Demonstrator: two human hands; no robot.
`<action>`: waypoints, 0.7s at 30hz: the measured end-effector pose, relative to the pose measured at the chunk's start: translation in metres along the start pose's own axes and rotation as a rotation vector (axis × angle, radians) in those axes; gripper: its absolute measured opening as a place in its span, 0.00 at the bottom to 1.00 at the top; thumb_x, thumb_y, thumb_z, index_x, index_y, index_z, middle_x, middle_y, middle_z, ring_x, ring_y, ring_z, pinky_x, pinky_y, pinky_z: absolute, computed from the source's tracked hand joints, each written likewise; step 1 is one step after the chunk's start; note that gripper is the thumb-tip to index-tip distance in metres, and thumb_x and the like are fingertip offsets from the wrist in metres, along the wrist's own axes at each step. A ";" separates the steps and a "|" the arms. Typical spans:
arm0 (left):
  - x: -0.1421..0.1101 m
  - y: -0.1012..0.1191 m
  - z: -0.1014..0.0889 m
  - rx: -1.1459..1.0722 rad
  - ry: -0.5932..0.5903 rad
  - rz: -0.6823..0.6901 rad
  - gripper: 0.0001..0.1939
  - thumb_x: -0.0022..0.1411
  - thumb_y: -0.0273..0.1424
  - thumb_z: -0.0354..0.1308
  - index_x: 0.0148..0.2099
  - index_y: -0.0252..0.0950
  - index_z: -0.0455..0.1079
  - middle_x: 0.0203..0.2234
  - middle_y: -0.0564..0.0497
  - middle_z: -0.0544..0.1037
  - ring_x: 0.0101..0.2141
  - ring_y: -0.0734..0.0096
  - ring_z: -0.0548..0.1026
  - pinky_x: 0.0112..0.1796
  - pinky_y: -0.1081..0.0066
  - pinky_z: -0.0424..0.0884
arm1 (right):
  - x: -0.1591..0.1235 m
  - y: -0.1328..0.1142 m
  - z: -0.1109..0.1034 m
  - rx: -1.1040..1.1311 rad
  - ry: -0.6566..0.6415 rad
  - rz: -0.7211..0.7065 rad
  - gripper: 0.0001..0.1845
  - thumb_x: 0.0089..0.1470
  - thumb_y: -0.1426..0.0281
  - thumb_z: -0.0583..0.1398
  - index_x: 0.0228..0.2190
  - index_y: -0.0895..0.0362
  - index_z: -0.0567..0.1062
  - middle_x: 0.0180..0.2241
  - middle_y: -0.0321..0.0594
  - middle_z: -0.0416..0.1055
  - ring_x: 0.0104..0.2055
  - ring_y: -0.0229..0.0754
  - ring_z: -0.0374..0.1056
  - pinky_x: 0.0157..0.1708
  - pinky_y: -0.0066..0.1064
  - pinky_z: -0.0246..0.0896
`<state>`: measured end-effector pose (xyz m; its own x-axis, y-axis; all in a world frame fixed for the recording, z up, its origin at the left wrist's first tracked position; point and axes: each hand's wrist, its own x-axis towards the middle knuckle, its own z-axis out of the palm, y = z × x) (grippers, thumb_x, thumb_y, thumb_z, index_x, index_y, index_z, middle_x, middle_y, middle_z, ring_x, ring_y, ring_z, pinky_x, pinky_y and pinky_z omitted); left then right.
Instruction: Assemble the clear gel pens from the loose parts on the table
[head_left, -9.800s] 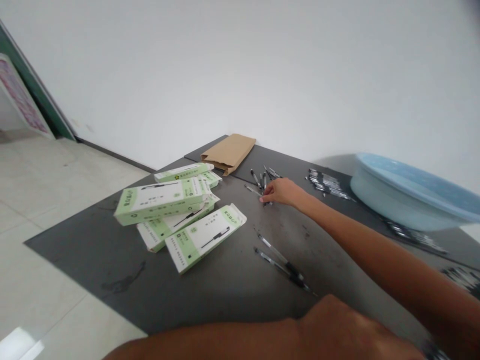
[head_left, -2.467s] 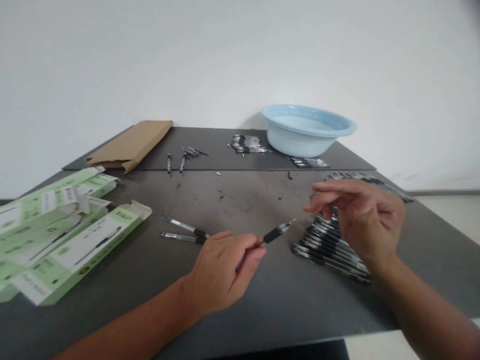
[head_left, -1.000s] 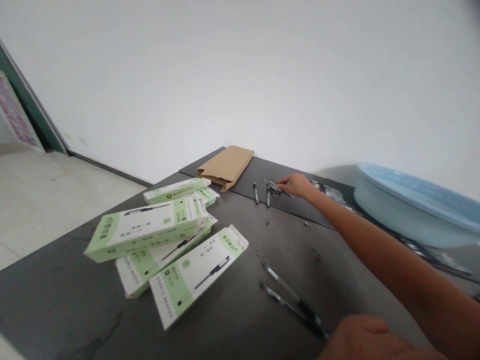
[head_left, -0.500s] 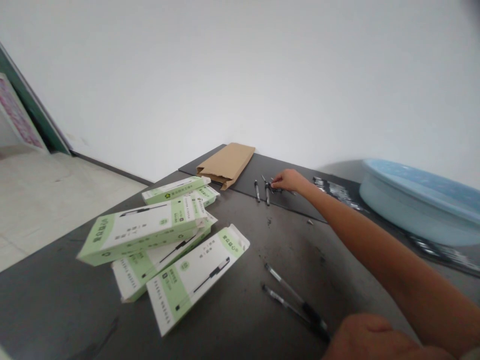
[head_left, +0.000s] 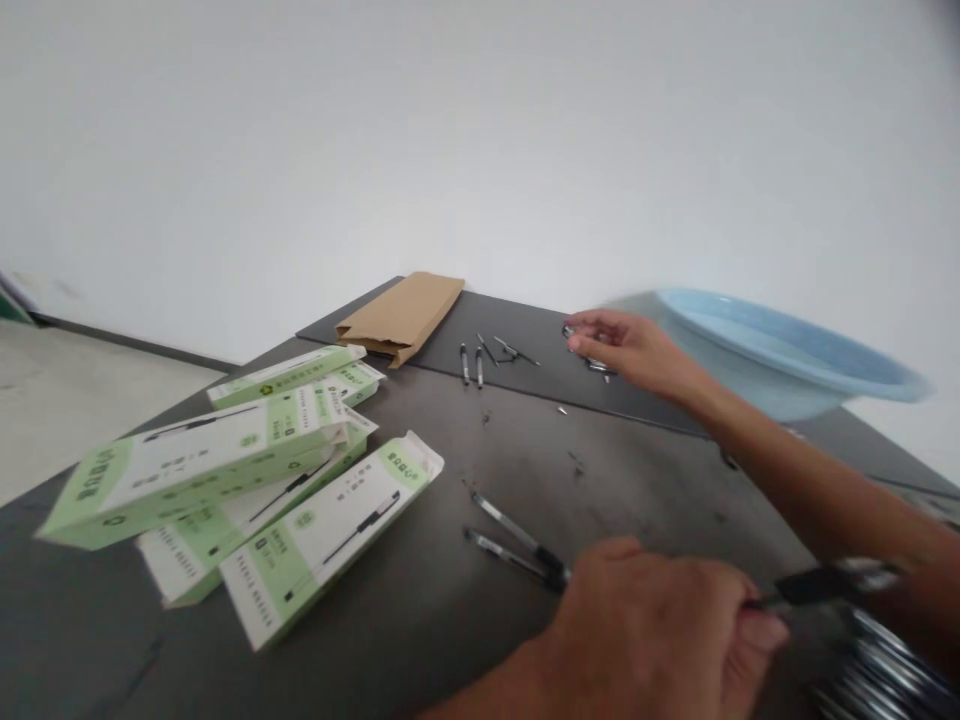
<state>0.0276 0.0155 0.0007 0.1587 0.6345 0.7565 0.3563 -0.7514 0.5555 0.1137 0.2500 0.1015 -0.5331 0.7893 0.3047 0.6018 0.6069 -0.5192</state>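
My left hand (head_left: 660, 630) is closed, low in the picture, on a pen with a black grip (head_left: 810, 585), which points right and is blurred. Beside its knuckles lie two clear pens with black ends (head_left: 514, 530), partly covered by the hand. My right hand (head_left: 626, 345) reaches far across the table, thumb and finger pinched at a small dark piece too small to name. Beneath its palm are several shiny pen parts (head_left: 600, 367). To its left lie two short pens (head_left: 471, 366) and several thin dark pieces (head_left: 510, 350).
Several green-and-white pen boxes (head_left: 225, 430) are stacked at the left. A brown paper bag (head_left: 409, 310) lies at the back. At the right, a light blue basin (head_left: 750, 365) stands near the wall. A blurred bundle of pens (head_left: 885, 670) sits bottom right. A small tip (head_left: 562, 410) lies mid-table.
The view has turned to the right. My right hand has moved off the group of thin pieces and rightward. My left hand has come further into view, with a pen showing in it.
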 end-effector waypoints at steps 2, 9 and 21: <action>0.005 0.003 -0.009 -0.002 0.029 0.006 0.11 0.80 0.34 0.48 0.49 0.37 0.69 0.31 0.50 0.85 0.27 0.63 0.83 0.37 0.62 0.77 | -0.056 -0.008 -0.022 0.229 0.006 0.068 0.31 0.67 0.52 0.62 0.65 0.49 0.73 0.43 0.41 0.80 0.26 0.35 0.63 0.22 0.28 0.57; 0.011 0.011 -0.010 0.071 -0.097 0.015 0.10 0.80 0.31 0.47 0.47 0.37 0.69 0.27 0.52 0.81 0.26 0.66 0.79 0.32 0.67 0.73 | -0.201 -0.031 -0.050 0.917 0.232 0.257 0.14 0.64 0.60 0.68 0.51 0.41 0.84 0.42 0.34 0.78 0.19 0.25 0.48 0.17 0.26 0.40; 0.005 0.019 -0.005 0.151 -0.230 0.031 0.06 0.78 0.30 0.51 0.48 0.39 0.70 0.26 0.56 0.80 0.24 0.70 0.79 0.31 0.70 0.73 | -0.262 -0.037 -0.063 0.952 0.405 0.342 0.14 0.52 0.56 0.75 0.42 0.41 0.86 0.36 0.35 0.86 0.11 0.24 0.45 0.09 0.25 0.35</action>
<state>0.0310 0.0031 0.0168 0.3707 0.6491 0.6643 0.4786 -0.7465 0.4623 0.2690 0.0267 0.0914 -0.0850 0.9806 0.1767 -0.1193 0.1661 -0.9789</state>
